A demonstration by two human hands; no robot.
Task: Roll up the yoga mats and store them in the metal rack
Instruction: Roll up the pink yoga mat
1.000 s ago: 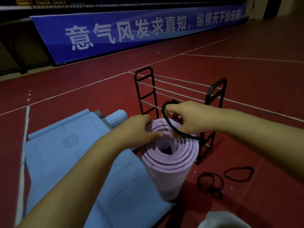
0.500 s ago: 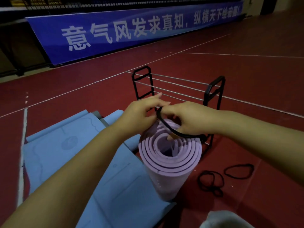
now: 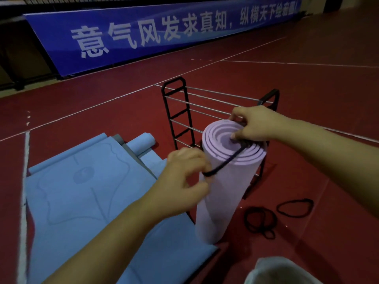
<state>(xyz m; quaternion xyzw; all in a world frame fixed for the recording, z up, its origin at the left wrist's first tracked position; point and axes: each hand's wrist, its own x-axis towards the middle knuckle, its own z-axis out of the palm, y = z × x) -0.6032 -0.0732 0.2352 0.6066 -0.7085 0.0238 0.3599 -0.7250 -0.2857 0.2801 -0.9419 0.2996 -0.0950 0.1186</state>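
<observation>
1. Standing on end on the floor [image 3: 328, 78], just in front of the metal rack [image 3: 178, 111]: the rolled purple mat [image 3: 223, 193].
2. Now stretched across its top end, from far rim to near side: the black band [image 3: 229, 160], held above the roll half a second ago.
3. Left hand [image 3: 184, 181] pinching the band's near end, pulled down the side; right hand [image 3: 256, 124] pinching its far end at the rim.
4. Likely next: band slipped down around the roll.
5. Unrolled alongside: blue mats [image 3: 82, 191]; 2 or more spare bands [image 3: 295, 208] lying right.
</observation>
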